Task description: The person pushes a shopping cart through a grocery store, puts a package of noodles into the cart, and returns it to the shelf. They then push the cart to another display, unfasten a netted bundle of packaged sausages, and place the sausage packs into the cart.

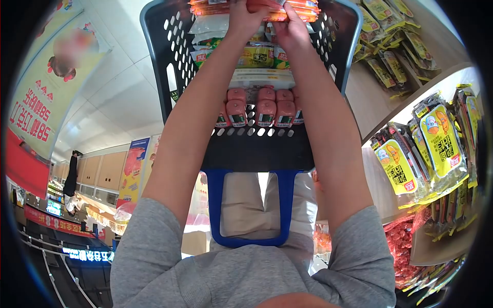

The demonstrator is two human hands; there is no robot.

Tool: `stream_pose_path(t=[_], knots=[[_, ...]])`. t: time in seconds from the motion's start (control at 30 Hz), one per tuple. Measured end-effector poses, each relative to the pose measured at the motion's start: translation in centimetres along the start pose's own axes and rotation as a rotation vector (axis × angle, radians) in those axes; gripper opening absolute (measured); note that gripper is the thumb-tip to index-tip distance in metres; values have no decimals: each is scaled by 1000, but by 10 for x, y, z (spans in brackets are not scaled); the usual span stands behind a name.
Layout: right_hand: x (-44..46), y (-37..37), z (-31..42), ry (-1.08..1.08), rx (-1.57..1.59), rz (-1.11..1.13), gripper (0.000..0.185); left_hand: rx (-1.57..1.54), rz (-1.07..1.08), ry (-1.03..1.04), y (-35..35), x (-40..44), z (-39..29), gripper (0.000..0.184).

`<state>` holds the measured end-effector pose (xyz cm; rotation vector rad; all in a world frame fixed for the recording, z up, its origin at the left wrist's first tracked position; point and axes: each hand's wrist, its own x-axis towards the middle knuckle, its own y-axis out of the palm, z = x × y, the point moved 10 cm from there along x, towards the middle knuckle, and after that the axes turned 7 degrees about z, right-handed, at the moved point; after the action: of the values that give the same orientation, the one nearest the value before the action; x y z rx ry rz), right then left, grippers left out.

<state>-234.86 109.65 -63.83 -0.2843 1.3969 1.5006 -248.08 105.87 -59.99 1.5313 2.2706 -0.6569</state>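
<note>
At the far end of a black basket [257, 149], my left hand [247, 19] is closed on the near edge of a stack of orange-and-red film packs [221, 8], which look like sausages. My right hand [295, 32] grips the same packs from the right, with its thumb on top. The top frame edge cuts off part of the packs and fingers. Below my hands in the basket lie green-and-yellow bags [257, 55] and a whitish flat package [262, 78]. Nearer to me are several pink cylindrical packs [276, 109] with dark labels.
The basket's blue handle [249, 241] hangs near my waist. To the right, shelves hold yellow-and-black snack bags [441, 133], more yellow packs [395, 69] and red net-like packs [403, 236]. A hanging banner [38, 108] is at left.
</note>
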Motion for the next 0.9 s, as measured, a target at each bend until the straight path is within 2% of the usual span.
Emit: stream_pose_path(t=[0.07, 0.17, 0.27, 0.37, 0.4, 0.47, 0.53, 0.57, 0.67, 0.7, 0.8, 0.9], knots=[[1, -14, -5, 24, 62, -61, 26, 483, -53, 136, -2, -5, -9, 76], [-7, -23, 7, 50, -42, -143, 24, 663, -43, 171, -4, -13, -14, 85], [-17, -27, 5, 38, -112, -332, 22, 749, 130, -77, 1, -8, -22, 85], [-20, -18, 6, 55, -201, -350, 22, 770, 67, -170, 5, -4, -12, 82], [-21, -15, 7, 67, -224, -370, 22, 735, 125, -262, 9, -3, -1, 82], [-23, -6, 20, 0, -372, -397, 22, 660, 243, -440, 6, -5, -20, 82], [-28, -4, 34, -59, -555, -398, 23, 793, 142, -336, 15, 4, -1, 80], [-30, 8, 46, -156, -820, -327, 29, 861, 91, -285, 15, 4, -4, 79], [-45, 61, 68, -329, -1875, -301, 33, 723, 73, -288, 11, -7, -12, 78], [-46, 68, 65, -242, -1919, -195, 49, 740, 29, -198, 9, -14, -24, 77], [-47, 78, 62, -676, -2118, -50, 59, 792, -58, 30, 20, -42, -26, 75], [-45, 98, 65, -570, -2008, 65, 65, 831, -20, 119, 37, -50, -10, 74]])
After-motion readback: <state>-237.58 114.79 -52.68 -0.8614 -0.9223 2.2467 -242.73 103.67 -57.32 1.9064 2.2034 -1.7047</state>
